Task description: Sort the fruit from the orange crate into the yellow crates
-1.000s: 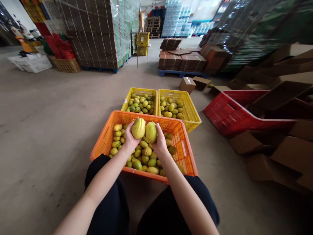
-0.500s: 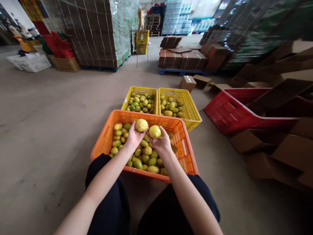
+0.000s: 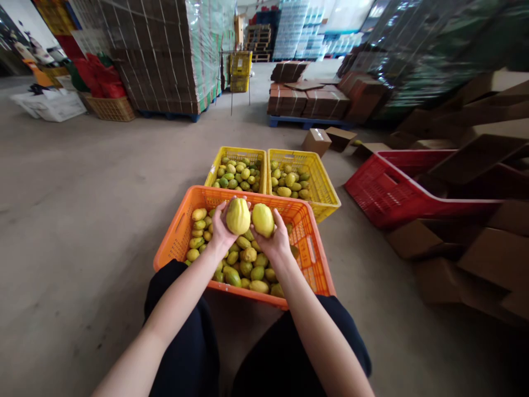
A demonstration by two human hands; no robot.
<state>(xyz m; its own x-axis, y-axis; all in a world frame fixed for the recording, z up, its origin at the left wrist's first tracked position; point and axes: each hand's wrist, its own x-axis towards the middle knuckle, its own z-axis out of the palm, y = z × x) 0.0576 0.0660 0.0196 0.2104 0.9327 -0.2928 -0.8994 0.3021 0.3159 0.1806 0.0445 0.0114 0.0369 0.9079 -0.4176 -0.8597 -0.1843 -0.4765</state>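
Note:
Over the orange crate (image 3: 176, 234), my left hand (image 3: 223, 226) holds a ribbed yellow fruit (image 3: 238, 216) with its fingers around the far side. Close to its right, my right hand (image 3: 275, 240) grips a smoother yellow fruit (image 3: 263, 220). A narrow gap separates the two fruits. Below them, several green and yellow fruits (image 3: 250, 255) lie in the crate, some hidden by my hands and forearms.
Two yellow crates (image 3: 328, 187) with similar fruits stand against the orange crate's far side. To the right are a red crate (image 3: 384, 193) and cardboard boxes (image 3: 487, 256). Flattened cartons (image 3: 308, 100) lie on a blue pallet (image 3: 285, 121) farther back.
Both fruits have been turned in my hands and now stand more upright, showing other sides. My left fingers have come up behind the left fruit. The crates have not moved.

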